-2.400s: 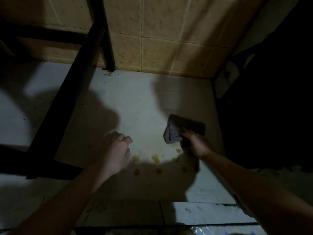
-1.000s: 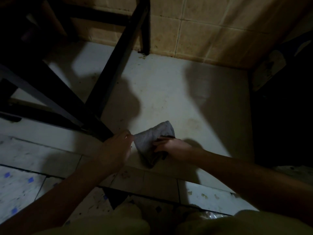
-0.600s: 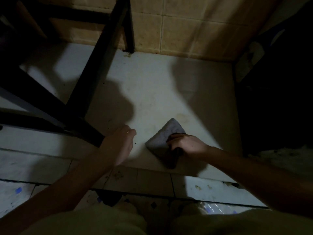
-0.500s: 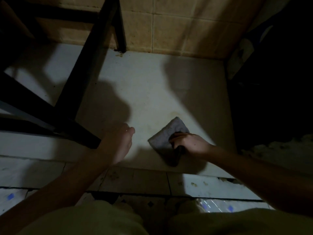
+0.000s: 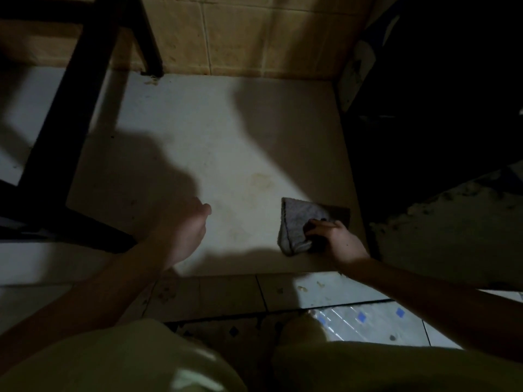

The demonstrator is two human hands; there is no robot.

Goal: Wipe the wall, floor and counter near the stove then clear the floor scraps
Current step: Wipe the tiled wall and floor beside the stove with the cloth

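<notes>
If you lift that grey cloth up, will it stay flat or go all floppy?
Probably floppy: the grey cloth is folded and bunches softly under the right hand. It looks light too, since fingers alone press it on the pale floor slab. It should slide, not roll.

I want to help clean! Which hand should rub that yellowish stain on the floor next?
The right hand: it already holds the grey cloth just below the stain. The left hand holds nothing.

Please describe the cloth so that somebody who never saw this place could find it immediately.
Start at the tan tiled wall and come down over the pale floor slab to its near right corner. There the right hand presses on a folded grey cloth. It is the only soft, fuzzy thing on that bare slab.
</notes>
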